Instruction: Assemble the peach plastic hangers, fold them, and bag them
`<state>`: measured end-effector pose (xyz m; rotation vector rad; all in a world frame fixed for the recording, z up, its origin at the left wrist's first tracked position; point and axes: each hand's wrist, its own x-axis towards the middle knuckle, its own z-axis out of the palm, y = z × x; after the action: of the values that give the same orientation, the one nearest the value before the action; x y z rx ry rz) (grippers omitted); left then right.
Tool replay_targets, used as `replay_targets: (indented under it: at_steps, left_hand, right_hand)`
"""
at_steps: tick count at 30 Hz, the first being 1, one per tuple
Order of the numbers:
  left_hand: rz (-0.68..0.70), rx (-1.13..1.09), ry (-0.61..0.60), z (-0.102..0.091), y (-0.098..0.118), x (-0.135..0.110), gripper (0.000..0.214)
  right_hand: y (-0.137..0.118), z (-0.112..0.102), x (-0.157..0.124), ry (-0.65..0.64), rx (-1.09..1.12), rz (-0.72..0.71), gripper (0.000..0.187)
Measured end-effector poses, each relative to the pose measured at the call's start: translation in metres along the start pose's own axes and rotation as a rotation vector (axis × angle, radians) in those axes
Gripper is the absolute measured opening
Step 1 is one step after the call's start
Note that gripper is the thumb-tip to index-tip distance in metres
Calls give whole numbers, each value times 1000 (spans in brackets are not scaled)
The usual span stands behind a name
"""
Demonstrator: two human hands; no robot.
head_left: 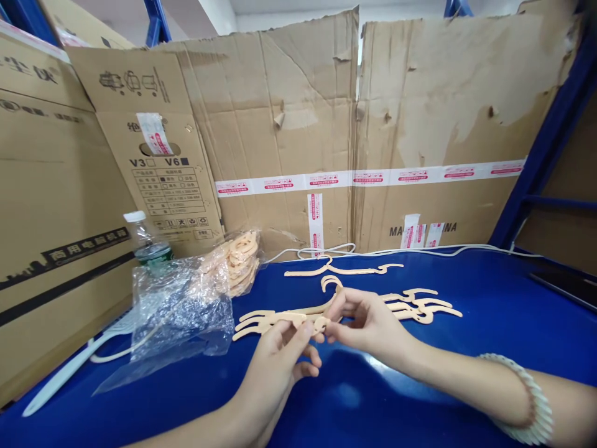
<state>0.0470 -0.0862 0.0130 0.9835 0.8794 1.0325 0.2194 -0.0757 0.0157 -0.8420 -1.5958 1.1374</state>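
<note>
A stack of thin beige wooden hangers (422,306) lies on the blue table (489,323). My left hand (280,361) and my right hand (368,323) meet over the middle of the stack. Both pinch a small beige piece (319,323) between thumb and fingertips, close above the hangers. The fingers of both hands are curled. A single hanger (345,270) lies apart, further back. A white beaded bracelet (532,398) is on my right wrist.
A clear plastic bag (181,311) lies at left, with a bag of more beige hangers (240,258) behind it. A water bottle (147,246) stands by the cardboard boxes (280,124). A white cable (420,251) runs along the back. A white hanger (69,373) lies at front left.
</note>
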Motion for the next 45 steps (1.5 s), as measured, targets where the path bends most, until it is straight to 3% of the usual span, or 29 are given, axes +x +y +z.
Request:
replay_targets:
  at_steps: [3, 5, 10, 14, 18, 22, 28, 32, 39, 45]
  left_hand:
    - [53, 36, -35, -11, -4, 5, 50]
    - [82, 87, -54, -21, -8, 8, 47]
    - [137, 190, -28, -40, -13, 7, 47]
    - [163, 259, 28, -44, -11, 7, 44]
    - [161, 257, 11, -47, -10, 11, 43]
    - [174, 276, -6, -49, -6, 10, 31]
    - [214, 248, 2, -49, 2, 10, 21]
    - [253, 197, 32, -51, 6, 13, 23]
    - [209, 26, -53, -57, 5, 15, 24]
    - [126, -175, -109, -54, 6, 13, 27]
  right_hand:
    - [2, -18, 15, -66, -362, -53, 19]
    - [5, -41, 33, -24, -630, -79, 14]
    - [32, -107, 76, 47, -943, -23, 11]
    - [54, -132, 88, -49, -1106, 49, 22]
    - [60, -134, 87, -88, -1169, 54, 23]
    - [43, -129, 71, -63, -1161, -28, 14]
    - [2, -122, 27, 63, -1090, -132, 21]
    - [-4, -115, -1, 177, -902, -203, 23]
    - [-4, -101, -20, 43, -915, -282, 17]
    - [-6, -103, -23, 27, -916, -307, 10]
